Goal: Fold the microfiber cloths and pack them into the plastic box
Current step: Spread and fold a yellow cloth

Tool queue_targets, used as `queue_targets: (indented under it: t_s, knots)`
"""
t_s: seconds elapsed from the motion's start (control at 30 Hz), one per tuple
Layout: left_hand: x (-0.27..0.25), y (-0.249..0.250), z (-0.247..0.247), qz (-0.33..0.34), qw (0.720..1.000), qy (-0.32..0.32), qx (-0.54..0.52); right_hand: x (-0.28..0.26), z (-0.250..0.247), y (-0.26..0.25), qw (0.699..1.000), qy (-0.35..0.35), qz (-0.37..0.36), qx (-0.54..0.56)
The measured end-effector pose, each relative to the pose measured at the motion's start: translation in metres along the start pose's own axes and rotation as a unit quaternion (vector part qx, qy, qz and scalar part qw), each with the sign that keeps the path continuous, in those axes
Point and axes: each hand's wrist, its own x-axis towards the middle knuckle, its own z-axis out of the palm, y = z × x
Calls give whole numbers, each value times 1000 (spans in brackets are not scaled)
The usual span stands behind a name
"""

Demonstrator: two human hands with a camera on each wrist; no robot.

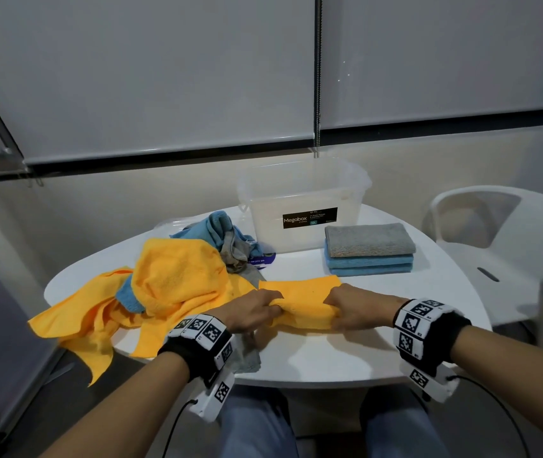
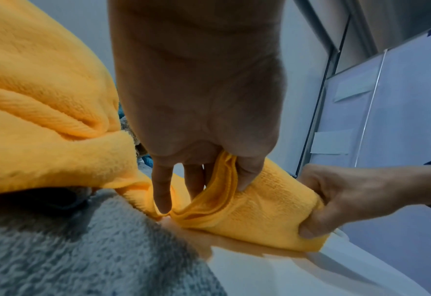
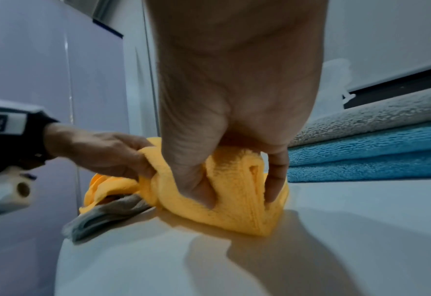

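Low centre of the head view, the left hand (image 1: 252, 310) and right hand (image 1: 356, 309) each pinch an end of a folded yellow cloth (image 1: 303, 300) on the table (image 1: 313, 358). The box (image 1: 303, 209) stands above, beside a folded stack (image 1: 369, 249).

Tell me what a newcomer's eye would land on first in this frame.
The yellow cloth at the table's near edge, gripped at its ends by the left hand and right hand, draws the eye first. Left of it sprawls a bright pile of unfolded yellow, blue and grey cloths. Behind, a neat stack, grey on blue, sits right of the clear box.
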Motion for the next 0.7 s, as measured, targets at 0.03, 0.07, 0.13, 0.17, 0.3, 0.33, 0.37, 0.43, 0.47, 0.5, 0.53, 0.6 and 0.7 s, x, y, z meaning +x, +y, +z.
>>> queue_targets:
  t_s: [0.03, 0.07, 0.13, 0.17, 0.3, 0.33, 0.37, 0.43, 0.47, 0.5, 0.53, 0.6, 0.7]
  knots:
    - [-1, 1, -1, -7, 1000, -10, -1, 1, -2, 3, 1000, 3, 7, 21]
    - [-1, 0, -2, -16, 1000, -20, -4, -1, -5, 4, 999, 0, 13, 37]
    - [0, -3, -3, -35, 999, -36, -17, -6, -12, 5, 999, -4, 11, 39]
    - [1, -4, -3, -41, 998, -39, -22, -6, -12, 9, 999, -7, 13, 41]
    - [7, -8, 3, -83, 993, 21, -77, -7, -11, 22, 990, 11, 10, 138]
    - [10, -9, 6, -101, 990, 50, -89, -6, -11, 26, 985, 23, 10, 169]
    - [12, -9, 7, -120, 986, 78, -91, -5, -10, 30, 980, 37, 16, 196]
    - [17, -12, 11, -148, 978, 115, -95, 1, -6, 38, 967, 74, 43, 240]
    - [19, -14, 13, -156, 975, 126, -99, 3, -3, 41, 961, 91, 57, 255]
    - [21, -15, 15, -167, 972, 133, -100, 7, 0, 45, 956, 104, 73, 266]
    - [23, -17, 16, -180, 969, 142, -97, 9, 3, 47, 950, 111, 89, 276]
    - [27, -20, 20, -205, 963, 159, -78, 15, 7, 50, 943, 118, 110, 291]
    - [32, -21, 26, -218, 960, 172, -43, 22, 11, 51, 948, 135, 118, 263]
